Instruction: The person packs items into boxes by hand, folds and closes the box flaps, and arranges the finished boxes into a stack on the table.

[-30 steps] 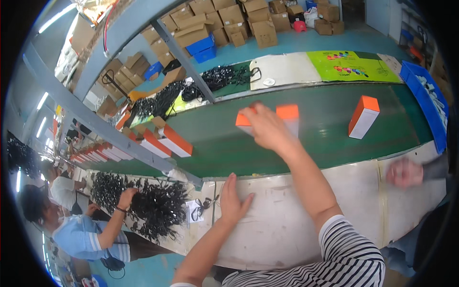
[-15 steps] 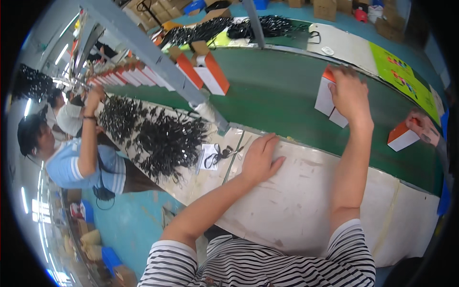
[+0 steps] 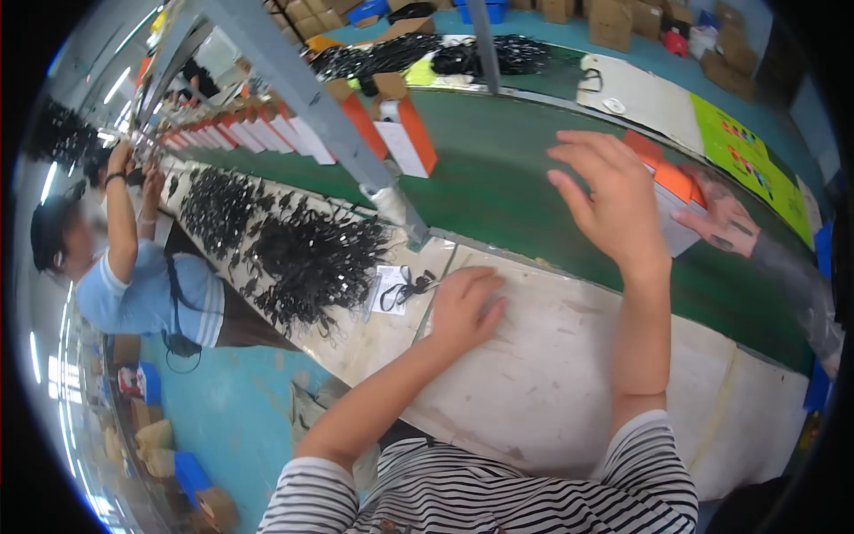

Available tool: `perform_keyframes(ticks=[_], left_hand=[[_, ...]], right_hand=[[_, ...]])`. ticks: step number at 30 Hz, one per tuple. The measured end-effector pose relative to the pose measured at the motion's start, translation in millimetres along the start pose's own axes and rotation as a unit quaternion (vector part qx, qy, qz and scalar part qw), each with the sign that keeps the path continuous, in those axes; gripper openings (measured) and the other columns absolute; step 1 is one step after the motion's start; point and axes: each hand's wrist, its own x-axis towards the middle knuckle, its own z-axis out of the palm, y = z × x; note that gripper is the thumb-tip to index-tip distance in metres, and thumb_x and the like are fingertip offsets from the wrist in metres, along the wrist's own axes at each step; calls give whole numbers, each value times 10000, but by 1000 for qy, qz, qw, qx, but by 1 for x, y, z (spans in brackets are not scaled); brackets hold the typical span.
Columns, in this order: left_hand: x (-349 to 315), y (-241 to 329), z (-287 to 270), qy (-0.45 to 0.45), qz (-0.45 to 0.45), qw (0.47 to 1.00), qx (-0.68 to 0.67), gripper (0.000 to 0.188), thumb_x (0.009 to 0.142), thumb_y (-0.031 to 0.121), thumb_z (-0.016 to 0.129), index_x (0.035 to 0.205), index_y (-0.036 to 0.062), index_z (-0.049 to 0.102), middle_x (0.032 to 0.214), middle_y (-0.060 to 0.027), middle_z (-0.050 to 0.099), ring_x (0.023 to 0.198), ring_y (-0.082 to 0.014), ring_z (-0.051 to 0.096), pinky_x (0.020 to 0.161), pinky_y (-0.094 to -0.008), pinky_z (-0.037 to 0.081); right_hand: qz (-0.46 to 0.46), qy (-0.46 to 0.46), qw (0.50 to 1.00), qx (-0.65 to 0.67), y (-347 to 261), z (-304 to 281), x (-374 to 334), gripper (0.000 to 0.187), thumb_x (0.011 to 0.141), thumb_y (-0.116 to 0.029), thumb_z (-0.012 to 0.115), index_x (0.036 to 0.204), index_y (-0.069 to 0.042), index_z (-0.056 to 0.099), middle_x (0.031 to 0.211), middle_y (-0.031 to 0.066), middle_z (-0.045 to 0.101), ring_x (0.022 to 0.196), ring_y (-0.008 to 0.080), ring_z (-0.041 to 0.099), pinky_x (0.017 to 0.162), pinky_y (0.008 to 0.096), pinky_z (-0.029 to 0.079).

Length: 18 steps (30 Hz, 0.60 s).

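My left hand point(image 3: 466, 307) rests on the pale worktop with its fingers apart and holds nothing. Beside it, a small black strap point(image 3: 407, 290) lies on a white printed sheet point(image 3: 388, 301). My right hand point(image 3: 614, 200) is raised over the green conveyor belt point(image 3: 498, 169), open, with the thumb spread and nothing in the grasp. Just right of it stand orange-and-white boxes point(image 3: 680, 227), partly hidden behind my hand and wrist. Another person's hand point(image 3: 728, 218) reaches in from the right and touches one of them.
A grey metal post point(image 3: 302, 107) slants across the belt's near edge. Several white-and-orange boxes point(image 3: 407, 142) line the belt to the left, some with flaps up. A heap of black straps point(image 3: 307, 258) covers the left worktop, beside a co-worker in blue point(image 3: 156, 298).
My right hand has let go of the box and moved left with its fingers spreading. The other person's hand has moved left to the boxes. My left hand has shifted slightly left and down.
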Motion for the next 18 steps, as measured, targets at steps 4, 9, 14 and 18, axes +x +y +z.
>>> perform_keyframes(ticks=[4,9,14,18], left_hand=[[-31,-16,-36,2,-19,999,37,313,777,101,813,1076,75,723,1114,-134,709,1019,-350,677,884,-453,540],[-54,-25,-37,-33,-49,997,40,362,766,88,823,1113,50,726,1087,-174,702,1024,-367,669,881,-457,541],[-55,-22,-40,-153,-26,984,83,347,792,105,823,1114,39,712,1130,-193,687,1047,-379,657,890,-463,542],[-51,-20,-34,-144,-46,987,62,357,805,115,822,1128,31,698,1159,-199,677,1061,-387,652,904,-466,539]], right_hand=[[-42,18,999,-13,-12,3,2,191,846,-187,777,1012,-94,757,1089,91,752,1025,304,707,924,448,538],[-129,125,970,166,-46,16,-2,278,870,-159,746,1148,-164,758,1131,50,737,946,226,708,804,398,573],[-219,34,763,607,-96,-23,-13,388,826,-99,717,1209,-153,675,1094,42,651,925,269,672,813,403,545],[-150,-60,527,834,-100,-23,-18,368,776,-1,637,1139,-31,582,1029,61,650,969,246,655,854,412,558]])
